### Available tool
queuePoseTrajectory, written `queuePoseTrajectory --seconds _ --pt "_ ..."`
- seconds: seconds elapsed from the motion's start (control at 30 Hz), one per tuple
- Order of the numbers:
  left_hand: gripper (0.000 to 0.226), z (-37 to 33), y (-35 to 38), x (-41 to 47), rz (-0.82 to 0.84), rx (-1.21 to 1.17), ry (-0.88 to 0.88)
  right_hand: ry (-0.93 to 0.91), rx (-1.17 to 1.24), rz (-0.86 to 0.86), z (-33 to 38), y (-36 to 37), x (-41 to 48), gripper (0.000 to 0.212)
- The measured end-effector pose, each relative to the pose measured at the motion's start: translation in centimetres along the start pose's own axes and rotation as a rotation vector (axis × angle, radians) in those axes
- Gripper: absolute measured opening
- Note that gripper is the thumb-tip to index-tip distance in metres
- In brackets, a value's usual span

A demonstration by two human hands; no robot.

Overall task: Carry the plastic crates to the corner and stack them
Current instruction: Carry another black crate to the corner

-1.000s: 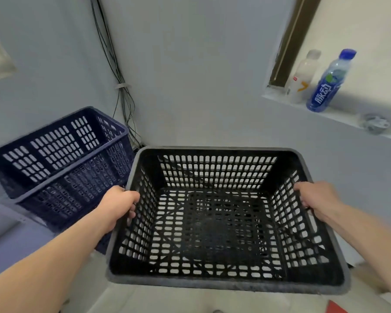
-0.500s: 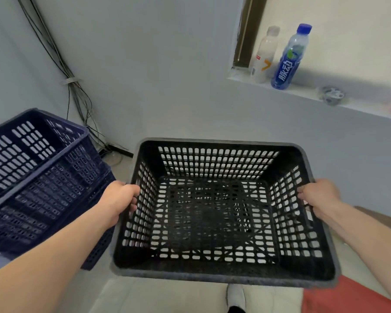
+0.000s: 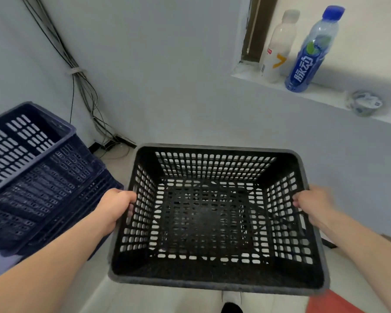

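Observation:
I hold a black perforated plastic crate [image 3: 215,281] in front of me, above the floor, open side up and empty. My left hand [image 3: 113,206] grips its left rim and my right hand [image 3: 314,204] grips its right rim. To the left stands a stack of dark blue crates [image 3: 32,177] against the wall; the top one sits tilted on those below. The black crate hangs just right of that stack, apart from it.
Grey cables [image 3: 77,73] run down the wall corner to the floor behind the blue stack. A ledge [image 3: 325,96] at upper right holds a white bottle [image 3: 278,46], a blue bottle [image 3: 309,50] and a small lidded cup [image 3: 363,105]. A shoe tip [image 3: 231,299] shows below the crate.
The view has swung right and back a little: the blue stack slid left toward the frame edge, and floor shows by the cables. Both hands keep the same grip on the black crate.

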State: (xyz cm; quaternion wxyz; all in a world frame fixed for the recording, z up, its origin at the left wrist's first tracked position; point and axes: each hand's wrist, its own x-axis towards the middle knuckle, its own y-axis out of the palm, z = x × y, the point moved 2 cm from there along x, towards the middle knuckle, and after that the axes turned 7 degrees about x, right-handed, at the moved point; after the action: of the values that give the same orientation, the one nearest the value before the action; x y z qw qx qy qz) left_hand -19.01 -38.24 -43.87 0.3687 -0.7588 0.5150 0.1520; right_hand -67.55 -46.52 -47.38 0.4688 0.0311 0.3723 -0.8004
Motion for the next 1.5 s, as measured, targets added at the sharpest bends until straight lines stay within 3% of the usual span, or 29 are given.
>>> queuePoseTrajectory --seconds 0.33,0.73,1.0,1.17,1.37,1.5 --pt "0.012 -0.2 4.7 2.8 -0.079 -0.021 -0.079 -0.021 -0.08 0.123 1.7 3.1 7.1 0.016" --pt "0.007 1.0 7.0 9.5 0.007 0.048 -0.091 0.004 -0.058 0.134 -0.5 6.8 8.7 0.005" --pt "0.007 1.5 8.0 13.8 0.047 0.043 -0.125 -0.047 -0.076 0.142 -0.4 9.3 8.8 0.023" --pt "0.029 3.6 8.3 15.8 0.05 0.092 -0.181 -0.033 -0.136 0.116 -2.8 11.2 9.6 0.032" --pt "0.045 6.3 9.2 17.4 0.047 0.148 -0.239 -0.004 -0.158 0.146 -5.7 13.7 10.4 0.025" --pt "0.042 8.1 10.3 17.7 0.065 0.161 -0.276 0.023 -0.187 0.179 -8.2 14.9 11.0 0.021"
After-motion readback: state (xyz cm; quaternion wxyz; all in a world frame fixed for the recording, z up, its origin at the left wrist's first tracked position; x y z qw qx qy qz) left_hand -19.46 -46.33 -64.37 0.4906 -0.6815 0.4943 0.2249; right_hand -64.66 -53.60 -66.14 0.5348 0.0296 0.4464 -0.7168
